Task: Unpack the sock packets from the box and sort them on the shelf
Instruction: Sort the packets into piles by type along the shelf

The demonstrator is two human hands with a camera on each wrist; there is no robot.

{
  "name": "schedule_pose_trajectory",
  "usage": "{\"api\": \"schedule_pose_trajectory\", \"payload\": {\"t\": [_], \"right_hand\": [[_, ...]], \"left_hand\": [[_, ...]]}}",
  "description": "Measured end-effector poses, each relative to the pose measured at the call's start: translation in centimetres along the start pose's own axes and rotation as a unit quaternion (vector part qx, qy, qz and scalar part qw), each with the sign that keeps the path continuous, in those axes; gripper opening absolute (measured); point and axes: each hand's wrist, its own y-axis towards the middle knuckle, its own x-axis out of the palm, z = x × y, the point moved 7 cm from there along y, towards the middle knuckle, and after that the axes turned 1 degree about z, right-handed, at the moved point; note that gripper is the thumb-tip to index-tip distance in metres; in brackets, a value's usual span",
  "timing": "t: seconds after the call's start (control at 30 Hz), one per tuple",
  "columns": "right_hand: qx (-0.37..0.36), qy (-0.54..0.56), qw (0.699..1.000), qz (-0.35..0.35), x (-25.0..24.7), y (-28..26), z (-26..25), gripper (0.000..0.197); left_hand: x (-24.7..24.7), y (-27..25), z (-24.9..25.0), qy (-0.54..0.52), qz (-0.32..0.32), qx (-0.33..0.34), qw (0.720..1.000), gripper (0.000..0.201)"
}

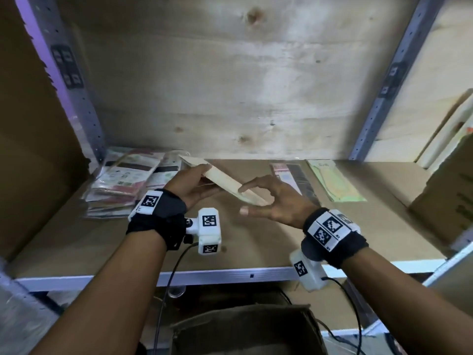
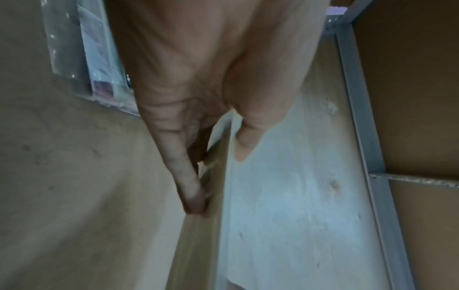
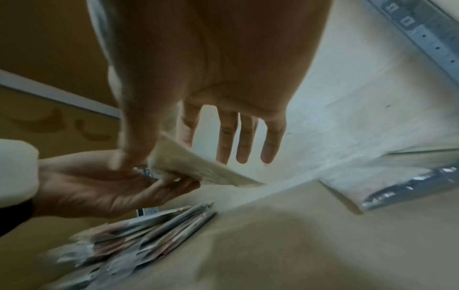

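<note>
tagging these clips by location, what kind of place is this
Probably a stockroom or small warehouse. A metal-framed shelf with slotted steel uprights and a plywood back holds a pile of sock packets, with cardboard boxes below and beside it.

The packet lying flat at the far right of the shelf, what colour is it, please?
Pale green packet, clearest in the head view.

No text legible; faint, unreadable lettering sits at the far end of the green packet (image 1: 334, 181), right side of the shelf (image 1: 230, 274).
</note>
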Motion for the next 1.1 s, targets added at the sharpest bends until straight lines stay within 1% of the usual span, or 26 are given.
{"api": "schedule_pose_trajectory", "payload": {"t": [0.07,0.1,0.17,0.2,0.23,0.27,0.33,0.37,0.43,0.5,0.57,0.63,0.73,0.83,0.97,1.03,1.1], "right_hand": [[0.019,0.04,0.999,-0.015,0.0,-0.2,1.4,0.044],[0.027,0.055,0.998,-0.007,-0.2,-0.2,2.1,0.039],[0.044,0.07,0.996,0.04,-1.4,0.2,3.8,0.026],[0.055,0.075,0.993,0.068,-2.1,0.4,4.8,0.025],[0.071,0.088,0.99,0.085,-2.8,0.5,5.8,0.03],[0.09,0.105,0.987,0.087,-3.0,0.7,6.6,0.036],[0.125,0.133,0.982,0.055,-2.7,1.0,7.6,0.047],[0.136,0.151,0.979,0.034,-2.3,1.1,8.0,0.049],[0.146,0.22,0.964,0.004,-1.4,1.2,8.3,0.042],[0.146,0.274,0.95,0.006,-1.2,1.1,8.5,0.036],[0.149,0.297,0.943,0.01,-1.3,0.9,8.8,0.034],[0.156,0.307,0.939,0.0,-1.4,0.7,9.3,0.033],[0.157,0.3,0.94,-0.04,-1.1,0.4,10.0,0.027],[0.16,0.302,0.937,-0.067,-0.8,-0.1,10.8,0.022],[0.162,0.295,0.939,-0.076,-0.5,-0.5,11.0,0.03],[0.162,0.286,0.941,-0.085,-0.3,-0.6,10.9,0.032],[0.162,0.296,0.938,-0.085,-0.4,-0.5,10.7,0.035]], "left_hand": [[-0.3,0.9,-0.9,0.04,0.029,0.0,0.999,0.018],[-0.3,1.1,-1.3,0.06,0.033,-0.001,0.998,0.016],[0.1,1.6,-1.8,0.079,0.022,-0.009,0.997,0.009],[0.5,1.8,-2.0,0.08,0.012,-0.01,0.997,0.009],[1.0,2.0,-2.2,0.079,-0.002,-0.01,0.997,0.014],[1.5,2.1,-2.4,0.075,-0.017,-0.008,0.997,0.021],[2.5,2.4,-2.8,0.072,-0.043,-0.008,0.996,0.03],[3.0,2.5,-3.0,0.069,-0.051,-0.009,0.996,0.032],[3.9,2.6,-3.4,0.063,-0.056,-0.013,0.996,0.034],[4.3,3.0,-3.7,0.071,-0.049,-0.013,0.996,0.035],[4.2,3.4,-3.6,0.099,-0.031,0.002,0.995,0.035],[3.9,3.7,-2.9,0.122,-0.007,0.029,0.992,0.031],[2.8,4.3,-1.8,0.14,0.031,0.065,0.988,0.018],[1.8,4.7,-1.2,0.178,0.061,0.084,0.978,0.02],[1.3,4.8,-1.0,0.222,0.072,0.118,0.965,0.022],[0.9,4.7,-0.7,0.249,0.085,0.127,0.957,0.021],[0.6,4.6,-0.4,0.251,0.093,0.129,0.955,0.022]]}}
